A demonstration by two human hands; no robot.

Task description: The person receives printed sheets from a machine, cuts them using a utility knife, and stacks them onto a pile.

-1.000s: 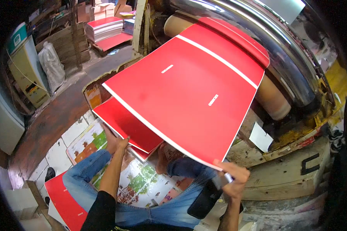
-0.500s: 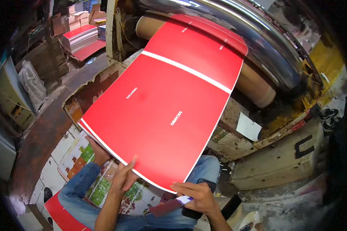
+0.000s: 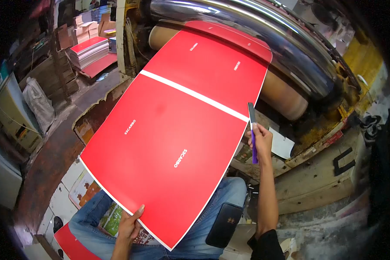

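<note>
A long red printed sheet (image 3: 160, 143) with white lettering comes out of the roller machine and slopes down over my lap. A white band (image 3: 195, 96) runs across it. My left hand (image 3: 129, 223) pinches its lower white edge, thumb on top and fingers beneath. Beside the sheet's right edge, my right hand (image 3: 261, 141) is closed around a purple-handled box cutter (image 3: 253, 145). The cutter's long blade points up, close to where the white band meets that edge; whether it touches the sheet I cannot tell.
Above the sheet lie a shiny metal roller (image 3: 264, 39) and a brown roller (image 3: 286, 95). A dark phone-like object (image 3: 224, 225) rests on my thigh. To the right stands a worn box (image 3: 307, 182). A stack of red-topped sheets (image 3: 90, 51) sits at the back left.
The sheet has come further down toward me, its white band lower. My right hand has left the bottom corner and moved up along the right edge with the cutter. My left hand is lower.
</note>
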